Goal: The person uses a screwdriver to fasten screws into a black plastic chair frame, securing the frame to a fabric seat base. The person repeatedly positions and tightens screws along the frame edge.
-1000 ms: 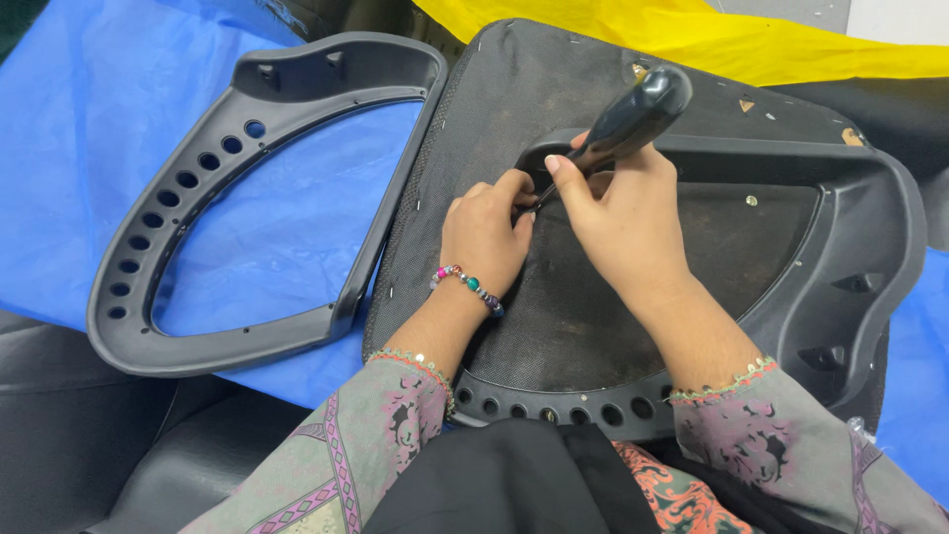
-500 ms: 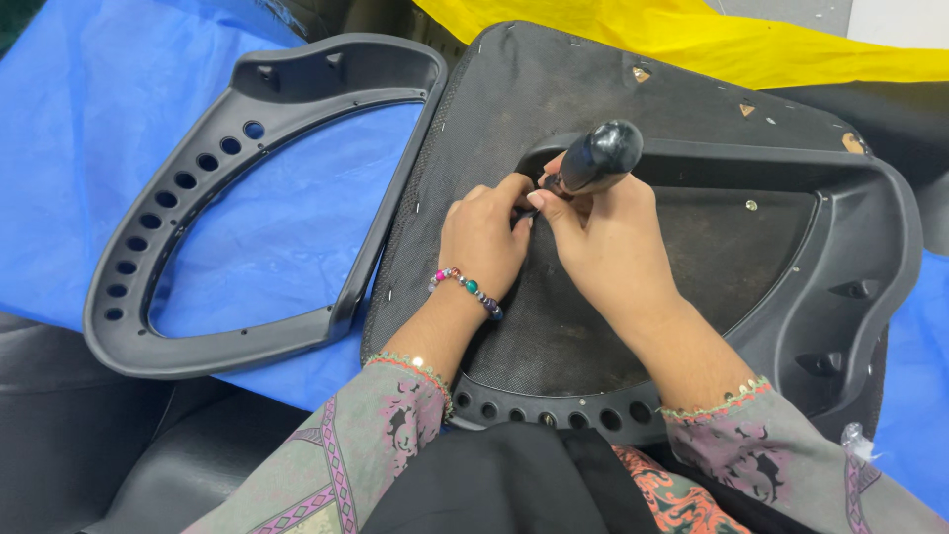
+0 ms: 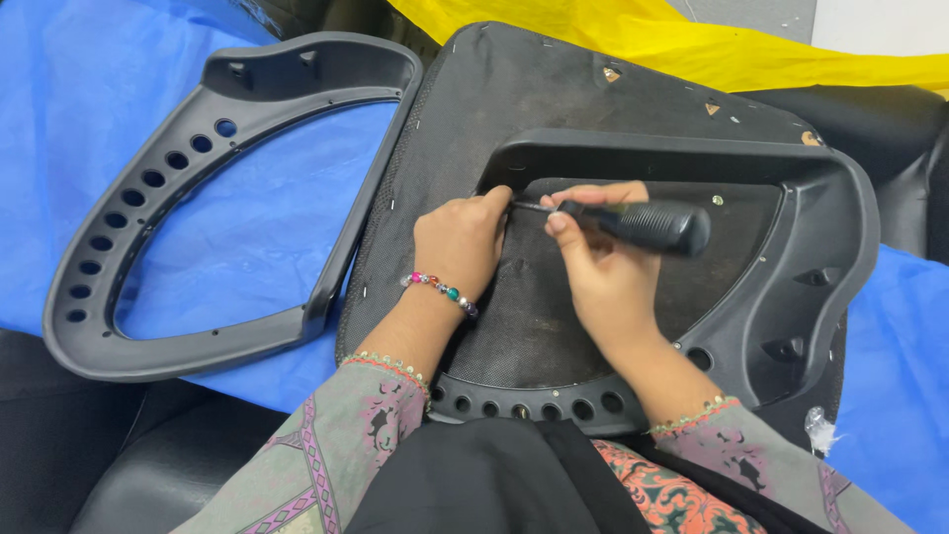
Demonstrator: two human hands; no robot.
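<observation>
Right hand [image 3: 603, 277] fingers wrapped around black screwdriver [image 3: 643, 223], lying level, tip at frame [image 3: 820, 287] inner edge; left hand [image 3: 460, 242] fingers curled together, pressing seat panel [image 3: 514, 89] beside tip.

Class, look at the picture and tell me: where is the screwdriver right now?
In the head view, the screwdriver lies nearly level in the right hand, right of centre, its tip by the left hand at the inner edge of the dark plastic frame.
</observation>
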